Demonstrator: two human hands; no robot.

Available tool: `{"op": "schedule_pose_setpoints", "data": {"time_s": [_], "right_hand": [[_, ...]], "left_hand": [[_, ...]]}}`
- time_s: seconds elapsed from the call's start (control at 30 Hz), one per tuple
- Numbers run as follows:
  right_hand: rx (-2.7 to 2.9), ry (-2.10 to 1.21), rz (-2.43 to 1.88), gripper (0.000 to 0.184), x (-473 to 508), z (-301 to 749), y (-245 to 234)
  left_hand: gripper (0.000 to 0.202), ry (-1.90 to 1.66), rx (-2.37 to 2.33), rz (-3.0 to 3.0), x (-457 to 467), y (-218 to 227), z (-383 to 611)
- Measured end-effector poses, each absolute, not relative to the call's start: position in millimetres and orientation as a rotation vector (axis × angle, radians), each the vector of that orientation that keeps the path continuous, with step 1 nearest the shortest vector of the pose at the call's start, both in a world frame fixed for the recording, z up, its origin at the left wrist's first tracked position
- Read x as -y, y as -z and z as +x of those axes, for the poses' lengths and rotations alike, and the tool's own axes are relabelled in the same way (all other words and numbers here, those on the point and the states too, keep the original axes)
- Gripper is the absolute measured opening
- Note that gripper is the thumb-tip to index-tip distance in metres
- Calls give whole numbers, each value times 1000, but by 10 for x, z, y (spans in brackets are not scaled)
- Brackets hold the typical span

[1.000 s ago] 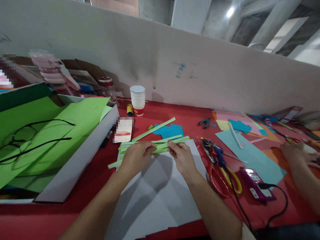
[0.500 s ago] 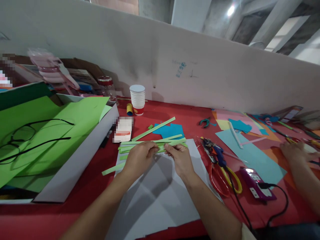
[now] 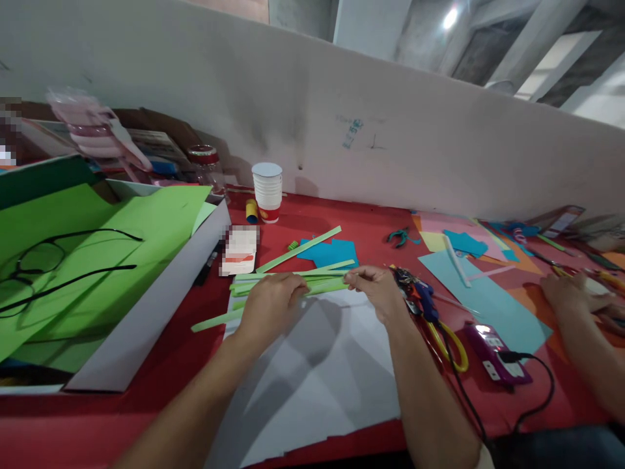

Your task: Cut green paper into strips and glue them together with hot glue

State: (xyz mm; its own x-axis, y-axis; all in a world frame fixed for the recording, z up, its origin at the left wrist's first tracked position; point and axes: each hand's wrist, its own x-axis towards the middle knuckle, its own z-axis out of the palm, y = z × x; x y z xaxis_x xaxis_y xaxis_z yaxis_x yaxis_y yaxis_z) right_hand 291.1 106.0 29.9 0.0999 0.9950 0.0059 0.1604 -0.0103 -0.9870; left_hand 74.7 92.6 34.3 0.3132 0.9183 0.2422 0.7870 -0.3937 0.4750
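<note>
A light green paper strip (image 3: 326,286) stretches between my two hands above a white paper sheet (image 3: 322,371). My left hand (image 3: 273,303) is closed on it, thumb and forefinger together. Pinched at the strip's right end is my right hand (image 3: 377,290). A strip end (image 3: 215,322) sticks out to the left of my left hand; whether it belongs to the held strip is hidden. Several more green strips lie just behind my hands. One loose green strip (image 3: 297,249) lies slanted beyond them, across blue paper pieces (image 3: 336,253).
At left stands a white box (image 3: 161,306) with green paper and eyeglasses (image 3: 58,260). Stacked paper cups (image 3: 268,195) are behind. Scissors and pliers (image 3: 424,299), a purple corded device (image 3: 497,355) and coloured paper (image 3: 488,293) lie right. Another person's hand (image 3: 566,293) is far right.
My right hand has slid right along the strip, away from my left hand, which stays nearly in place. More of the strip now shows between them.
</note>
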Motion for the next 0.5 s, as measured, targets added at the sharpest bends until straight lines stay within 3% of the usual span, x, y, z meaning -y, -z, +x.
{"op": "schedule_pose_setpoints", "data": {"time_s": [0.27, 0.4, 0.5], "right_hand": [[1975, -390, -1608, 13, -886, 3402, -254], [1676, 14, -2000, 19, -776, 3677, -301], [1338, 77, -2444, 32, -700, 3894, -345]], "left_hand": [[22, -386, -1268, 2926, -781, -192, 941], [24, -261, -1308, 2874, -733, -171, 1017], [18, -223, -1376, 2761, -707, -191, 1038]]}}
